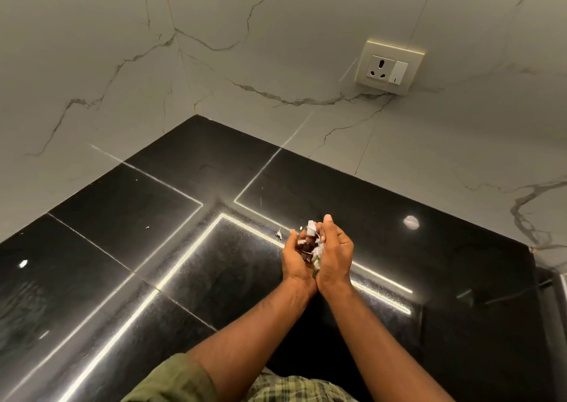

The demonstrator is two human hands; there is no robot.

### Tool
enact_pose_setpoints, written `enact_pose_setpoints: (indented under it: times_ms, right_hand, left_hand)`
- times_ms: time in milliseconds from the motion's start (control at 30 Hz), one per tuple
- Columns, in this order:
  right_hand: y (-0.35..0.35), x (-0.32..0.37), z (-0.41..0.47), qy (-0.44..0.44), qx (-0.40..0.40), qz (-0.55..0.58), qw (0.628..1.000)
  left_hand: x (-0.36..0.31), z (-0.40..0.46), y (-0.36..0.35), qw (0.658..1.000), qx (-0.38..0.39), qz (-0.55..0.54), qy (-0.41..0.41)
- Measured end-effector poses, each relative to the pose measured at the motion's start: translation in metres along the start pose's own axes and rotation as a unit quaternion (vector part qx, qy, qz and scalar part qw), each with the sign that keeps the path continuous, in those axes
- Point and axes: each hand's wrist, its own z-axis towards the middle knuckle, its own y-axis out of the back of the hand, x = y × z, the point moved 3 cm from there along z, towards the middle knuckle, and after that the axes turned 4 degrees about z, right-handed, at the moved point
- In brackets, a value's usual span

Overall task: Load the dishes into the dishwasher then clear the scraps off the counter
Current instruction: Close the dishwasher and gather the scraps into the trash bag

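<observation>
Both hands are cupped together over the black polished worktop (196, 168), heels touching and palms facing each other. The left hand (297, 260) and the right hand (335, 256) curl their fingers inward round a small heap of scraps (311, 242), pale papery bits mixed with darker pieces, which sits in the hollow between the palms and pokes up above the fingertips. The right thumb stands upright at the far side of the heap. One stray scrap (278, 234) lies on the worktop just beyond the left fingers, and a tiny white fleck (147, 227) lies well apart to the left. A round pale spot (411, 222) shows on the gloss to the right; whether it is a thing or a reflection I cannot tell. The worktop runs into a corner of white veined marble wall (245, 64), where a socket with a switch (389, 67) is mounted. An olive sleeve (175, 380) covers the left upper arm
</observation>
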Motion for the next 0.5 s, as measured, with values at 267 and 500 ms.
enact_pose_setpoints:
  times_ms: [267, 500]
  right_hand:
    - [-0.006, 0.002, -0.008, 0.132, 0.049, -0.12, 0.983]
    - [-0.005, 0.0, -0.009, 0.19, 0.079, -0.155, 0.966]
  left_hand:
    - [-0.012, -0.006, -0.006, 0.997, 0.067, -0.023, -0.013]
    - [-0.01, -0.008, -0.002, 0.996, 0.075, -0.051, -0.007]
